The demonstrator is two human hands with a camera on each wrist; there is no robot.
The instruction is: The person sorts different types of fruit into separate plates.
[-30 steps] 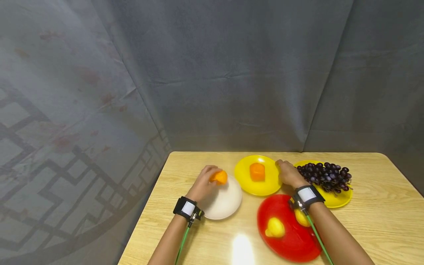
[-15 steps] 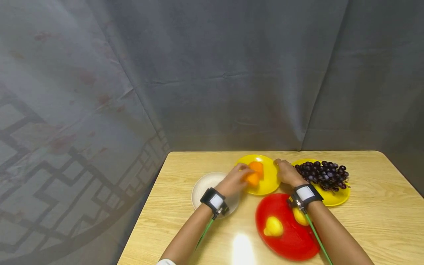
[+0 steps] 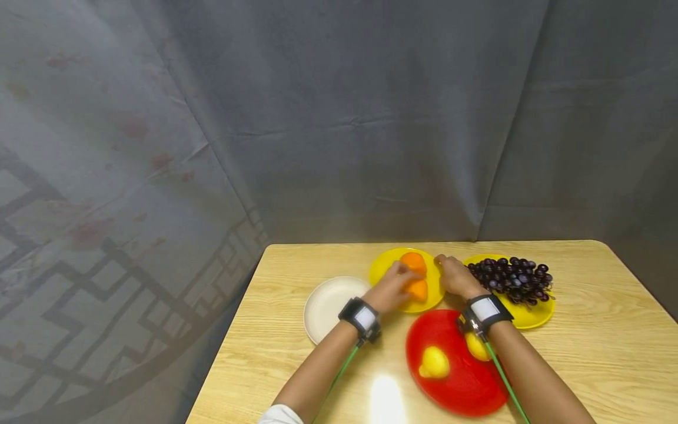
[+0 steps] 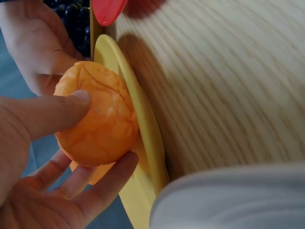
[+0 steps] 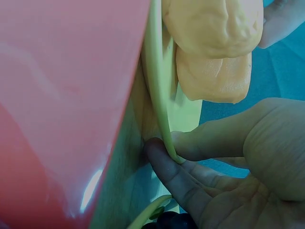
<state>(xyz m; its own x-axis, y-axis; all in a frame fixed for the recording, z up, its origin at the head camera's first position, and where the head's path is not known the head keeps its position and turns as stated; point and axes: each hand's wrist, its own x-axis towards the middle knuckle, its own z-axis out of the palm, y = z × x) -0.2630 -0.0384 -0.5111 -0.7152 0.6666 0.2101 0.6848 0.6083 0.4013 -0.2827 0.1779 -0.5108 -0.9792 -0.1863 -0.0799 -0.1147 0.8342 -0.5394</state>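
My left hand [image 3: 391, 287] holds a lumpy orange fruit [image 4: 97, 114] over the yellow plate [image 3: 382, 268], with the thumb on its face and fingers beneath it. A second orange fruit [image 3: 413, 261] sits on that plate, right beside the held one. At the plate's right side, my right hand [image 3: 457, 277] pinches its rim between thumb and fingers, as the right wrist view shows. Whether the held fruit touches the plate is hard to tell.
A white plate [image 3: 324, 303] lies left of the yellow one. Nearer me is a red plate [image 3: 461, 388] with a lemon [image 3: 434, 362] and another yellow fruit [image 3: 478, 346] partly under my right wrist. Dark grapes [image 3: 511, 280] lie on a second yellow plate [image 3: 532, 315] at right.
My left hand has carried the orange fruit rightward from above the white plate to the yellow plate, next to the other one. The right hand has stayed at the plate's rim.
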